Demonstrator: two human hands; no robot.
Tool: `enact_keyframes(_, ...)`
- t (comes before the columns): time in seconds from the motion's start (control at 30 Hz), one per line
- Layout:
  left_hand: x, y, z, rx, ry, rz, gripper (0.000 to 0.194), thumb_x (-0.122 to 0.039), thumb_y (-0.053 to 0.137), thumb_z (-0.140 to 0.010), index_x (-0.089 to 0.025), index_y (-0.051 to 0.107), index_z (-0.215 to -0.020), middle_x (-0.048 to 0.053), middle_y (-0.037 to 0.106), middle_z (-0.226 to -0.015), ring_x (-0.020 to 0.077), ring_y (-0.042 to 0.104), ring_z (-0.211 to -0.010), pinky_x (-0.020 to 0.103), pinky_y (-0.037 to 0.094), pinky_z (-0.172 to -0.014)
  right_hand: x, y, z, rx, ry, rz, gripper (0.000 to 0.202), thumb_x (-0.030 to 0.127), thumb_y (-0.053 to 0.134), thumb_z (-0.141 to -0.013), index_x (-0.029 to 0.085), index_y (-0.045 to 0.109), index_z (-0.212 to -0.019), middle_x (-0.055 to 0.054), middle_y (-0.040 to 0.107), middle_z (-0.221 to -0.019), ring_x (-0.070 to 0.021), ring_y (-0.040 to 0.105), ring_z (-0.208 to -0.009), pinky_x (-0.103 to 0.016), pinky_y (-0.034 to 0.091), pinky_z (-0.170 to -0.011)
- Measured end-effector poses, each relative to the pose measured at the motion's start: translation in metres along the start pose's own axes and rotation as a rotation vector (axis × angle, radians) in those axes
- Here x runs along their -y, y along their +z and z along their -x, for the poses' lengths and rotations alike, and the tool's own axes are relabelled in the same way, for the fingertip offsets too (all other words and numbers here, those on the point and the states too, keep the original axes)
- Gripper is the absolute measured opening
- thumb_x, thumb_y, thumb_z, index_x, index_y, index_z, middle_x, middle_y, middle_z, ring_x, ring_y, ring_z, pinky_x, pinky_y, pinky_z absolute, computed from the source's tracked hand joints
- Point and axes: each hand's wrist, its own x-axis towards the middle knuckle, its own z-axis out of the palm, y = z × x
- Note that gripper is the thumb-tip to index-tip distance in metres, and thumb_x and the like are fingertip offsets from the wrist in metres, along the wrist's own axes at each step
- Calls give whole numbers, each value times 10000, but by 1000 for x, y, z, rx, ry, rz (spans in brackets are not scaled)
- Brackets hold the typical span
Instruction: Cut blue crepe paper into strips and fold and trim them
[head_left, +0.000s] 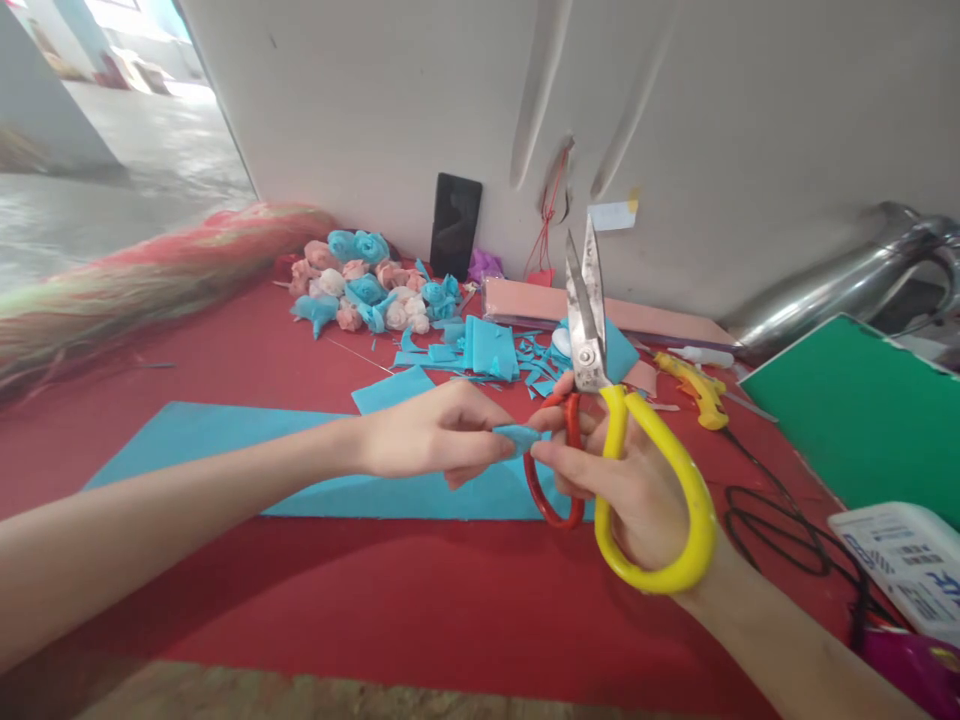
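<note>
Between the fingertips of my left hand (457, 430) is a small folded piece of blue paper (517, 438). My right hand (637, 480) pinches the other end of this piece with thumb and finger. Scissors (590, 340) with one yellow and one red handle hang on my right hand, their blades pointing up and slightly apart. Both hands are above a long sheet of blue paper (330, 495) on the red table (360, 590). A smaller blue sheet (394, 388) lies just behind my left hand.
Blue and pink paper roses (367, 285) are heaped at the back left, near a leaning black phone (456, 225). Blue paper scraps (491, 348) lie behind my hands. To the right are a yellow glue gun (697, 390) with its cord and a green board (862, 420).
</note>
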Motion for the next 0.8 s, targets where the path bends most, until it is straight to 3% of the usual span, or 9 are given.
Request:
enact_keyframes(0.1,-3,1,0,0,21,-83,365,-302,483,-845,-169,421,-510,-21,454,-450,81,423,-421,194,351,-433,3,1,2,22,-2,5,381,302,748,-676,235,465,-922,57,602,-733,-48,413,-447,-203,356,-385)
enact_keyframes(0.2,-3,1,-2,-20,-75,118,465,-450,374,-894,-159,511,-557,15,526,-500,114,490,-466,220,428,-493,5,-3,1,20,-57,70,353,282,723,-701,245,446,-917,59,608,-725,-66,451,-453,-229,386,-408)
enact_keyframes(0.3,4,4,-6,192,-181,509,626,-565,212,-903,-148,597,-636,42,568,-481,151,518,-438,261,453,-471,5,-7,-2,10,-156,94,333,228,712,-708,262,441,-898,58,609,-719,-104,544,-561,-250,437,-497)
enact_keyframes(0.4,12,11,-8,364,-173,785,629,-520,199,-918,-137,610,-634,52,565,-448,165,535,-427,274,458,-462,4,-10,-3,53,-211,41,331,173,712,-703,274,451,-879,66,602,-709,-109,573,-644,-243,446,-560)
enact_keyframes(0.5,15,18,-6,283,-153,926,462,-380,327,-921,-133,590,-633,29,576,-464,130,530,-391,235,436,-437,3,-9,-2,84,-248,-1,344,139,718,-693,279,456,-866,74,603,-703,-108,575,-690,-242,450,-600)
enact_keyframes(0.6,12,21,-4,146,-156,925,318,-284,462,-878,-132,555,-615,5,578,-481,101,525,-372,202,420,-426,5,-7,0,71,-283,31,345,131,711,-696,279,443,-855,75,606,-698,-105,538,-630,-252,436,-573)
enact_keyframes(0.8,-3,18,0,-64,-59,561,354,-296,525,-868,-140,516,-550,-30,527,-433,71,471,-348,199,414,-445,9,-8,0,-80,-298,81,214,164,611,-770,252,445,-872,51,604,-718,-80,477,-522,-238,388,-459)
